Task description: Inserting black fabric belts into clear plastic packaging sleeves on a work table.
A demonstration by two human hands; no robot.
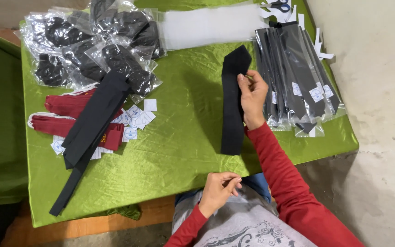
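A folded black tie [232, 105] lies lengthwise on the green cloth-covered table [174, 151]. My right hand [253, 97] rests on its right edge, thumb pressing the fabric near the upper half. My left hand [218, 188] is off the table above my lap, fingers curled together; I cannot tell whether it pinches something small. Both arms wear red sleeves.
A row of bagged black ties [298, 77] lies right of my right hand. Loose black ties [92, 123] lie over red ties [69, 116] and small white stickers [136, 116] at left. Clear bags of black items [97, 45], white sheets [211, 25] and scissors [279, 5] sit at the back.
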